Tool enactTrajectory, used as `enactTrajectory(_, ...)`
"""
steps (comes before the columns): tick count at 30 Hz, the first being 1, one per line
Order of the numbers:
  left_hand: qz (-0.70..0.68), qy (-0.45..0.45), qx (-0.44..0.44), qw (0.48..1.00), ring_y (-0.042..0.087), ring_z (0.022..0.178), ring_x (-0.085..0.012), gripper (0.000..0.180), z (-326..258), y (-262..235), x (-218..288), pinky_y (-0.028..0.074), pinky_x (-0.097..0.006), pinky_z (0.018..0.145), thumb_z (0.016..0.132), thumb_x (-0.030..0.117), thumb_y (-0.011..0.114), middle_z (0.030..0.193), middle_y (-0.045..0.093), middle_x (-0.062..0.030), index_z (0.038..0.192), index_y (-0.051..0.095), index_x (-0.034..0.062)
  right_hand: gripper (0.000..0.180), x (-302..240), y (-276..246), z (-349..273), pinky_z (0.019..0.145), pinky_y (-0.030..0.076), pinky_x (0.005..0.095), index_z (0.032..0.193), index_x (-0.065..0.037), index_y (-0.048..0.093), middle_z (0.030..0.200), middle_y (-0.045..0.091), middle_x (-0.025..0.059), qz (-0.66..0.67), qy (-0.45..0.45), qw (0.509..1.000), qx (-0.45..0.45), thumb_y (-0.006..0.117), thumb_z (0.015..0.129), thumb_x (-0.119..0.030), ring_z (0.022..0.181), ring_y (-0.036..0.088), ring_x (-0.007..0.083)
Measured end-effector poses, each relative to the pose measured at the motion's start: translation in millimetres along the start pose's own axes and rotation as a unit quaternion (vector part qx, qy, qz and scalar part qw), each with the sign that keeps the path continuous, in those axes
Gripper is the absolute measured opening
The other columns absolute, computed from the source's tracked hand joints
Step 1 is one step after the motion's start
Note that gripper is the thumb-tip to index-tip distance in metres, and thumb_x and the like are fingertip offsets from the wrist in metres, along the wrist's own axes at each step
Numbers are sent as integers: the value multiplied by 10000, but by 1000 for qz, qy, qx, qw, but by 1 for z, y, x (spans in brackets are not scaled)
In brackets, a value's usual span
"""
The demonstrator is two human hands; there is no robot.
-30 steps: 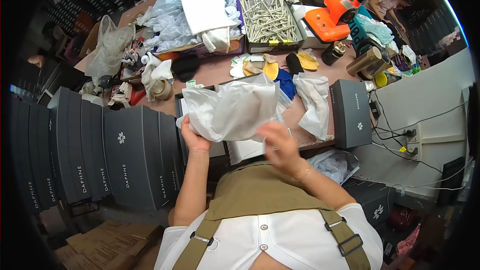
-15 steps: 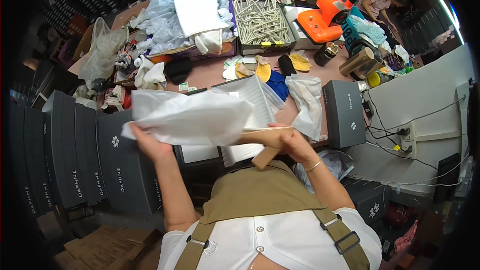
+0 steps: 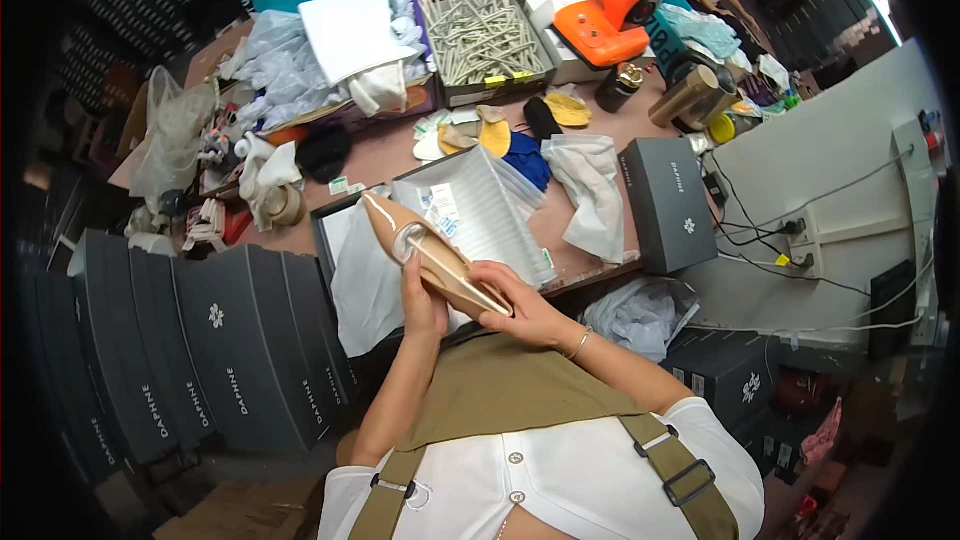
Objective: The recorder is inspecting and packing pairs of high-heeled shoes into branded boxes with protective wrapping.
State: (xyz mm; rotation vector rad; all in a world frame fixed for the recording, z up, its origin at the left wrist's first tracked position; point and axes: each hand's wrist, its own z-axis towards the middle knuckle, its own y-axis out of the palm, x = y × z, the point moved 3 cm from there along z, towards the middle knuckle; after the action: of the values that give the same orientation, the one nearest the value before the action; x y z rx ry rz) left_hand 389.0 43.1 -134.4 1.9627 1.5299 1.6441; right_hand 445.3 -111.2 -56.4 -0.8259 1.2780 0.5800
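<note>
A glossy tan pointed shoe [image 3: 388,223] is between my hands, its toe toward the far left and its opening facing up. Something clear and crinkled sits inside near the toe. My left hand [image 3: 425,302] grips the shoe's left side, thumb along its edge. My right hand [image 3: 518,302] is closed round the heel end. Beneath lies an open dark shoe box lined with translucent ribbed wrapping [image 3: 478,195], with a small printed packet [image 3: 440,205] on the lining. A white tissue sheet [image 3: 362,285] lies loosely over the box's left part.
Closed grey shoe boxes [image 3: 240,340] stand in a row at left; another box [image 3: 668,205] stands at right. A wrapped white bundle [image 3: 588,195], yellow pads [image 3: 495,132] and blue cloth [image 3: 527,160] lie beyond. Farther back are a tray of paper sticks [image 3: 485,40] and an orange device [image 3: 605,25].
The white tissue has left my left hand and now lies over the box. Both hands have come together on the shoe, which now shows its opening and points far left.
</note>
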Motion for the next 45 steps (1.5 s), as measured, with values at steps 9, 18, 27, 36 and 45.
enactTrajectory(9, 389, 117, -85, 910, 395, 1260, -259, 793, 20, 42, -24, 301, -338, 1052, 898, 369, 597, 1377, 386, -188, 1453, 159, 10, 249, 49, -50, -26, 907, 433, 385, 877, 73, 558, 1084, 563, 251, -86, 134, 987, 20, 505, 880, -171, 1015, 552, 368)
enactTrajectory(18, 458, 119, -37, 880, 214, 1401, -275, 834, 29, 78, -21, 173, -434, 1133, 870, 281, 665, 1497, 213, -204, 1470, 153, 13, 317, 165, -230, -17, 739, 501, 478, 1045, -23, 578, 976, 610, 208, -463, 201, 845, 178, 583, 781, -199, 821, 613, 410)
enactTrajectory(27, 97, -211, -103, 967, 274, 1362, -240, 881, -23, 97, -71, 260, -393, 1096, 860, 557, 585, 1475, 276, -121, 1497, 112, 175, 174, 52, -145, 18, 695, 471, 415, 886, 25, 559, 835, 569, 201, -176, 83, 938, 288, 603, 770, -97, 769, 580, 378)
enactTrajectory(36, 115, -50, -85, 988, 511, 1185, -229, 759, -6, -8, 11, 431, -352, 987, 819, 215, 667, 1310, 487, -123, 1438, 260, 49, 275, -14, -69, 13, 549, 428, 247, 1072, -31, 615, 922, 609, 50, -94, 9, 993, -77, 601, 800, 2, 632, 508, 82)
enactTrajectory(45, 517, -89, -274, 806, 482, 1213, -236, 947, -66, -15, 63, 366, -321, 1030, 709, 286, 798, 1362, 467, -152, 1457, 267, 49, 605, 13, -83, 39, 577, 481, 223, 1254, 2, 511, 913, 596, 25, 136, 293, 926, -193, 755, 781, -287, 678, 547, 73)
